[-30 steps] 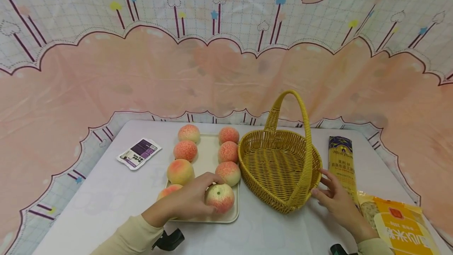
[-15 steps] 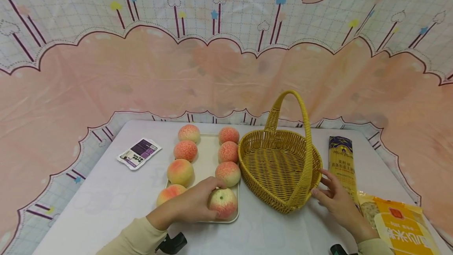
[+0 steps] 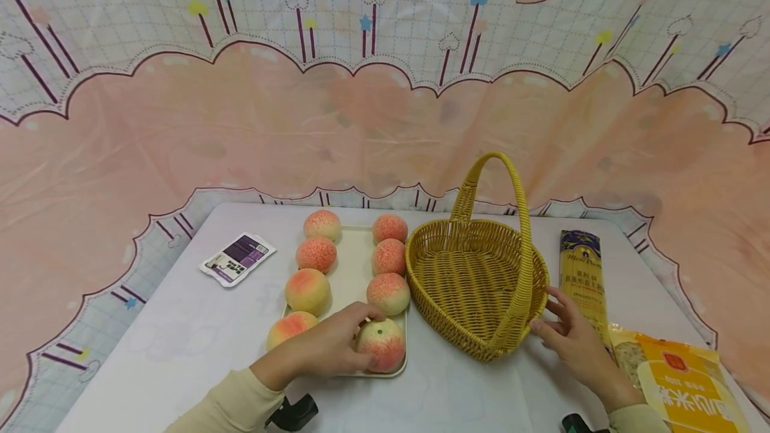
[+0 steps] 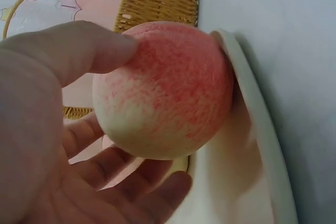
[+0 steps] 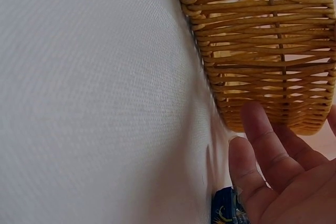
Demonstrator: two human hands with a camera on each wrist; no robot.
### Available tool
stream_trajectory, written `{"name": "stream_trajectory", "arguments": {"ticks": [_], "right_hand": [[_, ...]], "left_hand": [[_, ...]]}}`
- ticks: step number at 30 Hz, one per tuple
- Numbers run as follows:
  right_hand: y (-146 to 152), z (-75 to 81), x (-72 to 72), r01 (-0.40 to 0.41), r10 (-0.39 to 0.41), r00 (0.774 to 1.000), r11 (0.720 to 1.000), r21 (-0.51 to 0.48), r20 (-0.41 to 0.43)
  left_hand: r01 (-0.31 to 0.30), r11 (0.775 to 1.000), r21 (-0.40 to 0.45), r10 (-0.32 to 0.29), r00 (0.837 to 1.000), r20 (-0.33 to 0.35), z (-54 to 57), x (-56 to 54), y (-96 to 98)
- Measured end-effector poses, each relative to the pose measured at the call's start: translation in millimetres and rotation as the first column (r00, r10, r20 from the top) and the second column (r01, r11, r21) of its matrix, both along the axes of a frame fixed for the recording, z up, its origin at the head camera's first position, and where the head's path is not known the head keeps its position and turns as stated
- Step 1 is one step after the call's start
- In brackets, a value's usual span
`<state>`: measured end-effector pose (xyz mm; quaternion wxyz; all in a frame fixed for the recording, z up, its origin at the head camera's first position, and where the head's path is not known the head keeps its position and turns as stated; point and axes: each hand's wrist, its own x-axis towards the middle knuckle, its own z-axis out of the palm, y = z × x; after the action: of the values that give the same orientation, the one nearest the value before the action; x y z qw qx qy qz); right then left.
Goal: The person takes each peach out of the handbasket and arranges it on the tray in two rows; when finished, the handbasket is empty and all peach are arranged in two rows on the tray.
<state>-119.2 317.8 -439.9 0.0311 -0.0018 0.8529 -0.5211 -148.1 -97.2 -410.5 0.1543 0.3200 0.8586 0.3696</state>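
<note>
A pale peach with a red blush [image 3: 381, 345] sits at the front right corner of a cream tray [image 3: 350, 266]. My left hand [image 3: 327, 345] holds this peach, thumb and fingers on its left side; in the left wrist view the thumb [image 4: 100, 48] lies against it and the other fingers curl loosely beyond. More peaches [image 3: 307, 291] line both long sides of the tray. To its right stands a woven yellow basket [image 3: 469, 286] with a tall handle and nothing inside. My right hand [image 3: 571, 339] rests relaxed fingertips on the basket's right wall [image 5: 262, 51].
A yellow spaghetti pack [image 3: 582, 279] lies right of the basket, and an orange and yellow food bag [image 3: 680, 379] is nearer the right edge. On the left of the white table [image 3: 162, 339] lies a small white and purple pouch [image 3: 237, 259]. A patterned cloth [image 3: 271, 125] hangs behind.
My left hand has shifted the peach slightly right and nearer to me, into the tray's corner, then almost stopped. The right hand and basket have stayed put.
</note>
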Motion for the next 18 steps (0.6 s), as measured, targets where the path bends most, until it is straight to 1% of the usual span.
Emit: {"name": "stream_trajectory", "arguments": {"ticks": [4,9,15,18], "right_hand": [[-0.3,0.2,0.3,0.003,-0.003,1.0,1.0,0.009,-0.001],[-0.5,0.4,0.4,0.005,-0.005,1.0,1.0,0.013,0.003],[0.4,-0.2,0.1,-0.004,0.004,1.0,1.0,0.003,0.001],[0.5,0.2,0.0,-0.004,0.004,1.0,1.0,0.004,0.0]], "left_hand": [[-0.015,1.0,-0.019,0.015,1.0,0.017,0.8,0.1,-2.4],[-0.009,1.0,-0.015,0.009,0.999,0.033,1.5,0.0,-1.7],[-0.004,1.0,0.012,0.003,0.996,0.093,-4.1,-1.3,1.9],[-0.013,1.0,0.012,0.011,0.995,0.097,-6.9,-1.9,1.0]]}}
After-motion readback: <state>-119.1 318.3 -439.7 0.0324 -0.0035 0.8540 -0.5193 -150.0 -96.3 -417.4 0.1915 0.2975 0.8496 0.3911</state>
